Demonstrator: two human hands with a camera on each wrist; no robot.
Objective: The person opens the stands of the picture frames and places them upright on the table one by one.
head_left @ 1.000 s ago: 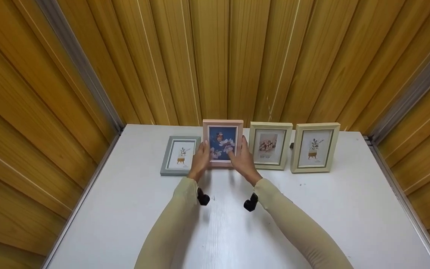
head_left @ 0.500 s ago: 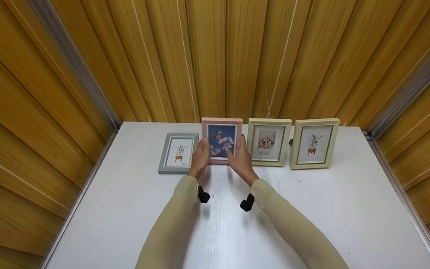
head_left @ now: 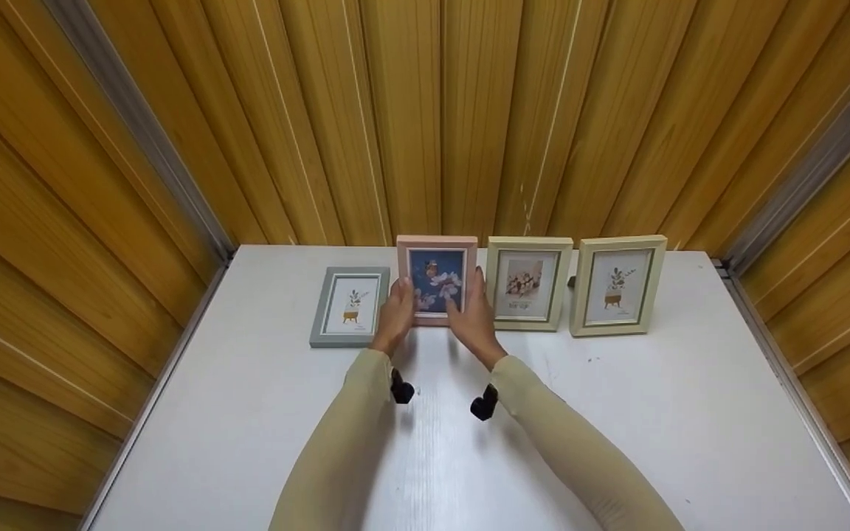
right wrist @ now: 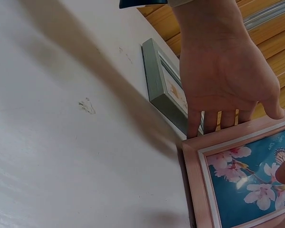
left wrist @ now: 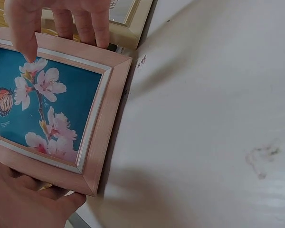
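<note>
Both hands hold a pink picture frame (head_left: pixel 436 242) with a blue butterfly-and-blossom picture, facing me. My left hand (head_left: pixel 394 316) grips its left side, fingers reaching behind the edge, as the left wrist view shows (left wrist: pixel 19 199). On the opposite side my right hand (head_left: pixel 478 321) grips it, thumb pressed on the picture's front and the other fingers behind. The frame stands nearly upright; whether its lower edge touches the table cannot be told. Beside it on the right is a cream frame (head_left: pixel 527 286) with a bouquet picture. A grey-green frame (head_left: pixel 351 306) lies to the left.
Another cream frame (head_left: pixel 617 287) with a potted-plant picture stands farther right on the white table (head_left: pixel 690 413). Yellow wood-panelled walls (head_left: pixel 440 133) close in the back and sides. Metal rails (head_left: pixel 141 110) run along the corners.
The view shifts slightly, and my right wrist comes a little to the left. Both hands keep their hold on the pink picture frame, which stays in about the same place.
</note>
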